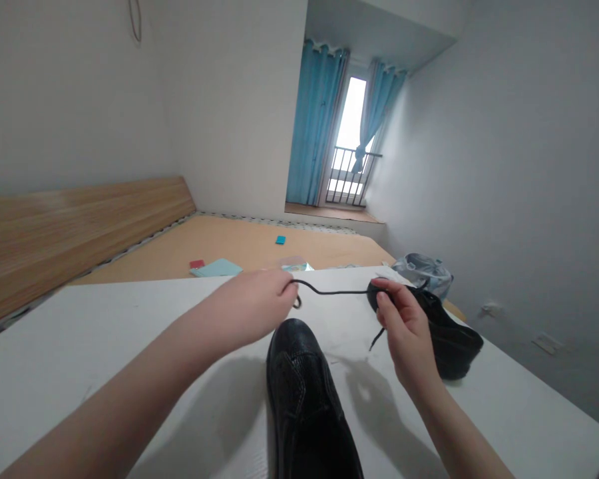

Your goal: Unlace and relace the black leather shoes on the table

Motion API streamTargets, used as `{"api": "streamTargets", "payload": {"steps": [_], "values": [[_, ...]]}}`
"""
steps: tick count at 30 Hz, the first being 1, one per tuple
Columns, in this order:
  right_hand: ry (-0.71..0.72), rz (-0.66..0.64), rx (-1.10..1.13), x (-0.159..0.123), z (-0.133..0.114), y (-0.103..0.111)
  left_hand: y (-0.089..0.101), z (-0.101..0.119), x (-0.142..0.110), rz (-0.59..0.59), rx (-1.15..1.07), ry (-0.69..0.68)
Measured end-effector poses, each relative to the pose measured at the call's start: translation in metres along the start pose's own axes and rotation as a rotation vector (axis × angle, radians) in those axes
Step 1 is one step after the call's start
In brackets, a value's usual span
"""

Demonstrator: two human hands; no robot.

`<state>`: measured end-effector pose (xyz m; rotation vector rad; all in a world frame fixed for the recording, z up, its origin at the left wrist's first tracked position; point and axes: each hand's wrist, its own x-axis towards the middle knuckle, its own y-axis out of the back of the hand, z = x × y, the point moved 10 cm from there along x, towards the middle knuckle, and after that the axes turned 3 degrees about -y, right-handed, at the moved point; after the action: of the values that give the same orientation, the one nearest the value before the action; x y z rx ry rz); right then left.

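A thin black shoelace (334, 292) stretches between my two hands above the white table. My left hand (262, 299) is closed on one part of it, with a small loop hanging below the fingers. On the right, my right hand (404, 316) pinches the lace between thumb and fingers, and a loose end dangles beneath. A black leather shoe (299, 379) stands below and between my hands, toe pointing away; no lace shows on it. Behind my right hand sits a second black shoe (452, 339), partly covered by that hand.
The white table (104, 319) fills the foreground. Beyond it is a tan bed surface (239, 233) with a blue item (280, 240), a red item (196, 264) and a pale blue sheet (219, 268). A plastic bag (424, 269) stands by the table's right far corner.
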<state>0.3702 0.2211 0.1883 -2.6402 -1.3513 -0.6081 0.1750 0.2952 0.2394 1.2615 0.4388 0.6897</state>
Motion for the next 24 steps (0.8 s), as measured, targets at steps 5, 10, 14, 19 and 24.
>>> {"api": "streamTargets", "payload": {"steps": [5,10,14,19,24], "values": [[-0.088,-0.556,0.134,-0.031,0.002,-0.066,-0.02,0.057,-0.011,-0.157,-0.38,-0.33],[-0.331,-0.785,0.347,-0.055,0.012,-0.09,-0.024,0.067,-0.01,0.058,-0.145,-0.375],[-0.447,-0.715,0.347,-0.054,0.012,-0.086,-0.022,0.068,-0.013,0.1,-0.193,-0.389],[-0.199,-0.515,-0.314,-0.025,0.013,-0.064,-0.043,0.058,-0.021,-0.136,-0.129,-0.299],[-0.173,-0.638,-0.569,-0.025,0.036,-0.068,-0.081,0.06,-0.031,-0.344,0.206,-0.317]]}}
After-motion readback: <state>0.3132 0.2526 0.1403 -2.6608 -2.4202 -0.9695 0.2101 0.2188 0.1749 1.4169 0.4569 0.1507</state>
